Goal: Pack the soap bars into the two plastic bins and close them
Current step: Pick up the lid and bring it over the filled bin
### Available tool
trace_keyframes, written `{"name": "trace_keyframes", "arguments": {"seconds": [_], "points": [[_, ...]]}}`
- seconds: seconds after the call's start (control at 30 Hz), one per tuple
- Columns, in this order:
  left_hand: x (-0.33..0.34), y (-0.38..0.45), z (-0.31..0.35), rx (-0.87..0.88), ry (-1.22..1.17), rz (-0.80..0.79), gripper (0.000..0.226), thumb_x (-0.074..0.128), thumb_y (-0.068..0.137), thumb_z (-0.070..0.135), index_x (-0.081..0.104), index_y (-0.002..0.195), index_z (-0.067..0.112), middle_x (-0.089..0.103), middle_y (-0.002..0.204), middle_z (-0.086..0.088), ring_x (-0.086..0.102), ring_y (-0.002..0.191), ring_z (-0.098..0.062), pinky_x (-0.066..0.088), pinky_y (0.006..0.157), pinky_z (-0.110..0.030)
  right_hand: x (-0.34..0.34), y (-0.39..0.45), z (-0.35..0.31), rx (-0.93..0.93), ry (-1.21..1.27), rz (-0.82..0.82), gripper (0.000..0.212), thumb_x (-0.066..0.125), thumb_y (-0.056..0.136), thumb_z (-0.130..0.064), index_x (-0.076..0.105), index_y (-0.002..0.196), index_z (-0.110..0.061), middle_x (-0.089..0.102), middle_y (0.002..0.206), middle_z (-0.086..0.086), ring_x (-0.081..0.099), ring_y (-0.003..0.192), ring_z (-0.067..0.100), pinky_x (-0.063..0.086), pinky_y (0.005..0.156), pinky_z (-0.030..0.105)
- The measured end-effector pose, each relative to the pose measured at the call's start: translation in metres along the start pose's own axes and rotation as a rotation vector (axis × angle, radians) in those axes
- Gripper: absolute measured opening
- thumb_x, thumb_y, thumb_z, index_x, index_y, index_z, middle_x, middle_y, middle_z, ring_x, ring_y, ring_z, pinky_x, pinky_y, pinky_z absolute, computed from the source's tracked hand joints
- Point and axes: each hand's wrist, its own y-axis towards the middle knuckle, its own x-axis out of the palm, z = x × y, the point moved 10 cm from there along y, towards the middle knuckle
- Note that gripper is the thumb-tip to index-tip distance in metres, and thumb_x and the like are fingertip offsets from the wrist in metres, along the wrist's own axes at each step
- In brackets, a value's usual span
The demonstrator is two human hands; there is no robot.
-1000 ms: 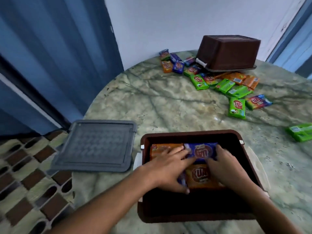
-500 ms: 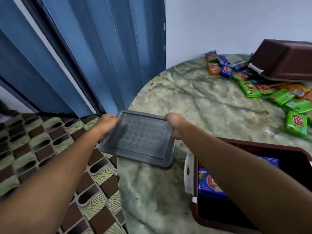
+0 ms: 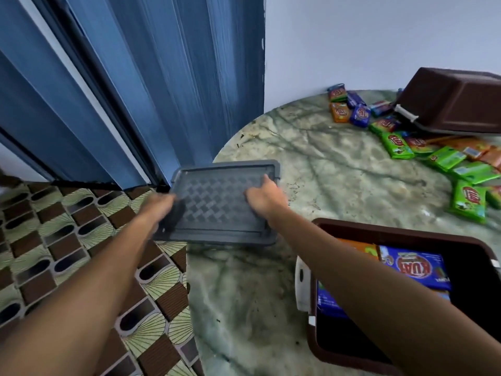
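A grey lid [image 3: 222, 202] with a woven pattern is lifted at the table's left edge. My left hand [image 3: 158, 206] grips its left side and my right hand [image 3: 264, 199] grips its right side. At the lower right stands an open brown bin [image 3: 401, 229] with blue and orange soap bars [image 3: 414, 268] inside, partly hidden by my right forearm. A second brown bin [image 3: 455, 101] lies upside down at the back right. Several loose green, orange and blue soap bars [image 3: 395, 145] lie scattered in front of it.
The round marble table [image 3: 339, 180] ends just left of the lid; beyond it is patterned floor [image 3: 67, 226]. A blue folding door [image 3: 135, 77] stands behind. A white latch [image 3: 302, 283] hangs on the open bin's left side.
Both hands left the soap bars in the open bin and reached left to the grey lid. They now hold it by both sides, lifted and drawn nearer to me.
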Motion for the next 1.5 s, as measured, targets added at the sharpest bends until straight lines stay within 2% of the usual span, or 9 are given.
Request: {"name": "trace_keyframes", "arguments": {"seconds": [0.1, 0.27, 0.47, 0.57, 0.73, 1.0, 1.23, 1.37, 1.5], "points": [[-0.021, -0.022, 0.035, 0.077, -0.025, 0.097, 0.022, 0.061, 0.082, 0.024, 0.069, 0.092, 0.006, 0.066, 0.091, -0.015, 0.060, 0.081, -0.028, 0.042, 0.066, -0.032, -0.059, -0.026, -0.037, -0.287, 0.048, 0.107, 0.070, 0.053, 0.085, -0.038, 0.027, 0.149, -0.025, 0.043, 0.146, 0.010, 0.040, 0.133, 0.030, 0.033, 0.110, 0.045], [0.027, -0.096, 0.089, 0.274, -0.035, -0.002, 0.015, 0.060, 0.082, 0.024, 0.070, 0.072, 0.019, 0.070, 0.091, -0.004, 0.063, 0.091, -0.025, 0.048, 0.080, -0.037, -0.172, -0.072, 0.016, -0.391, 0.223, 0.264, 0.073, 0.064, 0.080, -0.034, 0.037, 0.146, -0.019, 0.049, 0.144, 0.000, 0.047, 0.131, 0.015, 0.038, 0.110, 0.040], [0.135, -0.210, 0.089, 0.459, 0.066, -0.143, 0.028, 0.069, 0.081, 0.008, 0.068, 0.109, 0.009, 0.067, 0.093, -0.003, 0.062, 0.084, -0.014, 0.049, 0.079, -0.027, -0.273, -0.138, 0.161, -0.205, 0.171, 0.435, 0.071, 0.071, 0.069, -0.038, 0.053, 0.135, -0.019, 0.064, 0.125, 0.000, 0.059, 0.116, 0.018, 0.044, 0.103, 0.037], [0.162, -0.245, 0.070, 0.549, 0.161, -0.114, 0.030, 0.076, 0.074, 0.005, 0.070, 0.103, 0.006, 0.068, 0.085, -0.001, 0.064, 0.077, -0.013, 0.054, 0.081, -0.031, -0.280, -0.165, 0.209, -0.140, 0.050, 0.442, 0.057, 0.071, 0.080, -0.011, 0.054, 0.134, -0.012, 0.061, 0.128, 0.008, 0.056, 0.120, 0.024, 0.039, 0.092, 0.025], [0.171, -0.277, 0.053, 0.627, 0.217, -0.024, 0.031, 0.079, 0.068, 0.004, 0.073, 0.098, 0.003, 0.072, 0.083, -0.008, 0.067, 0.075, -0.021, 0.056, 0.076, -0.035, -0.271, -0.173, 0.246, -0.087, -0.217, 0.425, 0.055, 0.059, 0.089, -0.020, 0.044, 0.141, -0.015, 0.046, 0.145, 0.009, 0.033, 0.138, 0.030, 0.025, 0.113, 0.040], [0.161, -0.296, 0.045, 0.689, 0.291, 0.074, 0.026, 0.076, 0.071, 0.002, 0.074, 0.097, 0.003, 0.075, 0.090, -0.010, 0.070, 0.079, -0.018, 0.056, 0.079, -0.034, -0.253, -0.181, 0.260, -0.183, -0.317, 0.395, 0.055, 0.042, 0.093, -0.006, 0.032, 0.147, -0.005, 0.020, 0.158, 0.012, 0.009, 0.148, 0.027, 0.010, 0.118, 0.030], [0.158, -0.302, 0.042, 0.717, 0.222, 0.109, 0.020, 0.074, 0.074, 0.002, 0.075, 0.094, 0.006, 0.074, 0.088, -0.006, 0.065, 0.076, -0.015, 0.052, 0.073, -0.026, -0.259, -0.180, 0.268, -0.253, -0.206, 0.443, 0.052, 0.048, 0.096, -0.016, 0.036, 0.147, -0.010, 0.031, 0.155, 0.004, 0.029, 0.143, 0.021, 0.026, 0.114, 0.030], [0.153, -0.287, 0.025, 0.560, 0.067, 0.085, 0.030, 0.078, 0.073, 0.008, 0.069, 0.102, 0.015, 0.062, 0.103, -0.001, 0.059, 0.098, -0.019, 0.043, 0.082, -0.024, -0.262, -0.176, 0.286, -0.226, 0.186, 0.452, 0.055, 0.048, 0.097, -0.007, 0.033, 0.148, -0.017, 0.028, 0.156, 0.000, 0.024, 0.144, 0.013, 0.018, 0.116, 0.027], [0.178, -0.268, -0.022, -0.002, -0.293, -0.240, 0.050, 0.075, 0.077, 0.015, 0.053, 0.121, 0.011, 0.064, 0.109, -0.011, 0.061, 0.096, -0.027, 0.048, 0.082, -0.039, -0.253, -0.165, 0.328, 0.037, 0.682, 0.419, 0.070, 0.061, 0.092, -0.013, 0.023, 0.150, -0.015, 0.033, 0.153, 0.011, 0.043, 0.133, 0.026, 0.038, 0.109, 0.049]]}}
